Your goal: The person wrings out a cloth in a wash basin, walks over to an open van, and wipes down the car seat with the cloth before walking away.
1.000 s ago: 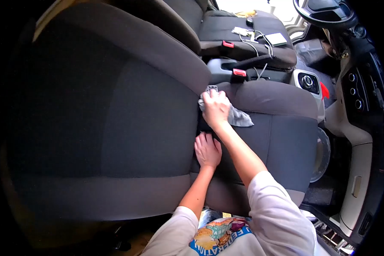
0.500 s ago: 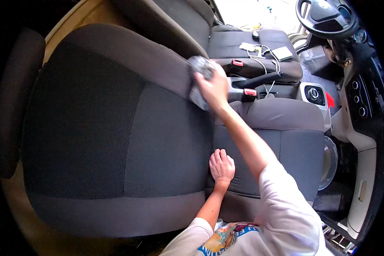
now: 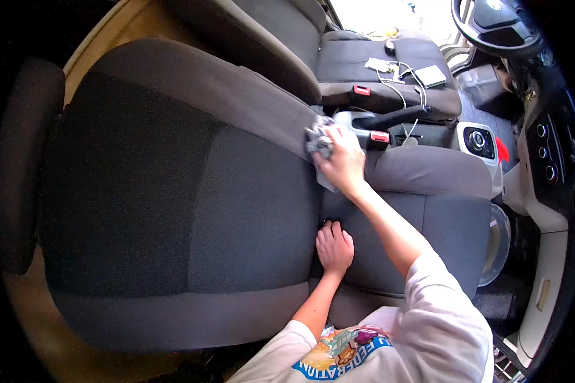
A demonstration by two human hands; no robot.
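My right hand [image 3: 345, 163] is closed on a crumpled grey cloth [image 3: 321, 139]. It presses the cloth against the side edge of the grey-and-black seat backrest [image 3: 255, 204], close to where the backrest meets the seat cushion [image 3: 390, 236]. Part of the cloth hangs below the fingers. My left hand [image 3: 335, 247] rests on the cushion near the crease at the foot of the backrest, its fingers stretched out and holding nothing.
Beyond the cushion are a handbrake lever [image 3: 396, 118] and a red buckle [image 3: 379, 136]. A white box [image 3: 430, 76] and white cables lie on the other seat [image 3: 345, 60]. The steering wheel [image 3: 495, 25] is at upper right. A clear tub [image 3: 497, 246] stands in the footwell.
My right hand has moved the cloth down and to the right along the backrest edge, toward the cushion. My left hand stays in about the same place.
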